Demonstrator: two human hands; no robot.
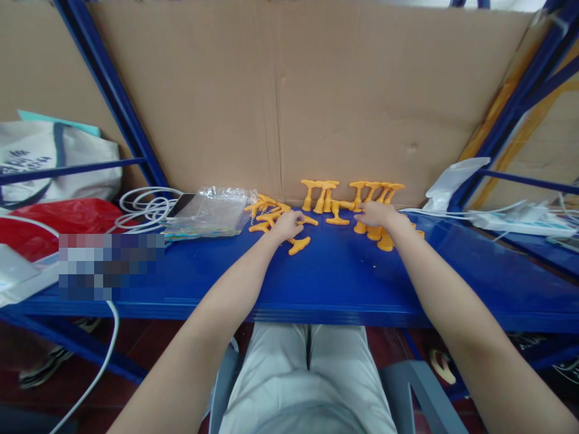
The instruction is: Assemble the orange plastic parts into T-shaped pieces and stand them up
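My left hand is closed around an orange T-shaped handle, whose end sticks out past the fingers. Beside it lies a loose pile of similar orange handles; one more handle rests nearer to me. My right hand reaches in among the standing orange pieces, its fingers curled; what they grip is hidden. Orange pieces with flared ends stand just below that hand. Behind, upright T-shaped pieces form a left group and a right group. Between the hands, one T-shaped piece is tipped over.
Clear plastic bags and a coiled white cable lie to the left on the blue shelf. A cardboard sheet closes off the back. On the right are a power strip and white cables.
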